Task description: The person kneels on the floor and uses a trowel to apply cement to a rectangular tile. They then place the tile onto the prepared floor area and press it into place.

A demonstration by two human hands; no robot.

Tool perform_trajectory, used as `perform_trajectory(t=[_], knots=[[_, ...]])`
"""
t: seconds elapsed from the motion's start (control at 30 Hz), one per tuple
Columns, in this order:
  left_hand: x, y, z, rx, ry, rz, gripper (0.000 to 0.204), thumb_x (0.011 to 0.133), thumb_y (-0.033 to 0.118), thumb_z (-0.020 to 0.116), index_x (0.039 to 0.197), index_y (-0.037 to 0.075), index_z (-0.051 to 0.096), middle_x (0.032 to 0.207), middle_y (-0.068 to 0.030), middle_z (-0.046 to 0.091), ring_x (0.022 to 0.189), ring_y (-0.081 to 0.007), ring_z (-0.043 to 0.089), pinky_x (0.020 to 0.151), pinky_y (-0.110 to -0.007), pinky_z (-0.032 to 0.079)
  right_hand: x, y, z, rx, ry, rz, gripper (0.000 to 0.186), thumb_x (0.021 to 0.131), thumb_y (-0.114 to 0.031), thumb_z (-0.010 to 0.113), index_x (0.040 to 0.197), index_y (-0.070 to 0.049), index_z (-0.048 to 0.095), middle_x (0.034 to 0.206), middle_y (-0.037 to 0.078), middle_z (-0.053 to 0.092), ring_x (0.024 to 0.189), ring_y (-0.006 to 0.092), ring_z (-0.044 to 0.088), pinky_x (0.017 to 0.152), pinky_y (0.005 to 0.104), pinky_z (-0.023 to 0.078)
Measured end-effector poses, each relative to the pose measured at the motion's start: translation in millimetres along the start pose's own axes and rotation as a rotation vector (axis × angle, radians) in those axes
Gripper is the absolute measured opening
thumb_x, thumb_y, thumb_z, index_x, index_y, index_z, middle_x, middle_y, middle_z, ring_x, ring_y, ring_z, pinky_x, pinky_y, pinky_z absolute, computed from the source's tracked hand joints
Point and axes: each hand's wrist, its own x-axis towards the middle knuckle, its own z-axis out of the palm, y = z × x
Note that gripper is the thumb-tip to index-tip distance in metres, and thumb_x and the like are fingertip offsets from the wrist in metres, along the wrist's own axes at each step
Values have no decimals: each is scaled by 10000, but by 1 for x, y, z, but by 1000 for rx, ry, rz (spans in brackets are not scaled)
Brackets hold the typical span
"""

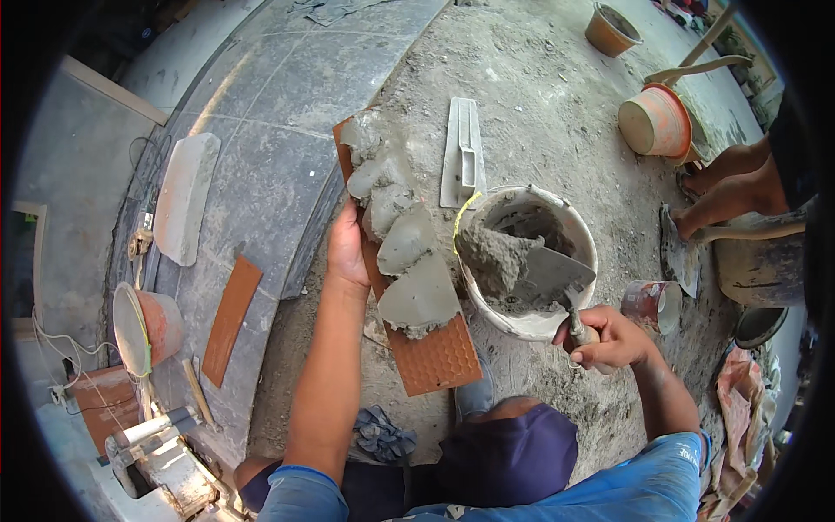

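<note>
A terracotta tile (435, 365) with a honeycomb-textured back is tilted lengthwise away from me, coated along its upper length in dollops of grey mortar (409, 296). My left hand (348, 248) grips the tile's left edge, fingers partly hidden beneath it. My right hand (604, 344) is closed on the handle of a pointing trowel (557, 278), whose blade sits inside a white bucket (531, 329) with a heap of mortar (496, 257) on it. Beyond the bucket, a long plastic float (450, 178) lies on the dusty ground.
Grey tiled slab (287, 78) at left holds a pale block (187, 196), terracotta strip (230, 317), tipped bucket (143, 326) and tile-cutting machine (152, 457). At right are more buckets (648, 122), a metal can (652, 304), crumpled sacks (739, 400) and another person's bare legs (731, 187).
</note>
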Motion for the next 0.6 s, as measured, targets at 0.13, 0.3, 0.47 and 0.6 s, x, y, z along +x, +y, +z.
perform_trajectory(t=[0.13, 0.3, 0.47, 0.6], knots=[[-16, 39, 27, -1, -31, 22, 475, 1032, 379, 335, 1335, 43, 483, 1261, -174, 588, 1115, -309, 605, 953, -470, 504, 61, 8, 31, -608, 147, -557, 409, 739, -151, 789, 1083, -13, 616, 790, 102, 638, 698, 217, 643, 630, 349, 493], [-53, 63, 50, 29, 42, 58, 433, 1043, 351, 336, 1335, 68, 484, 1278, -134, 583, 1132, -289, 594, 967, -468, 496, 134, 42, 26, -917, 258, -911, 505, 591, -215, 785, 1035, -47, 610, 914, 123, 610, 785, 353, 586, 677, 424, 470], [-71, 74, 33, -41, 20, 84, 438, 1045, 355, 339, 1333, 58, 481, 1279, -138, 582, 1141, -288, 589, 971, -464, 495, 116, 40, 5, -1107, 198, -834, 310, 618, -188, 731, 870, -60, 602, 815, 97, 549, 723, 305, 540, 674, 411, 445], [-58, 71, 13, 13, 93, 116, 431, 1039, 344, 375, 1336, 49, 477, 1272, -137, 587, 1117, -290, 603, 952, -458, 510, 59, 39, -29, -1418, 316, -607, 319, 642, -199, 727, 907, -79, 598, 832, 80, 561, 753, 283, 568, 694, 398, 467]])
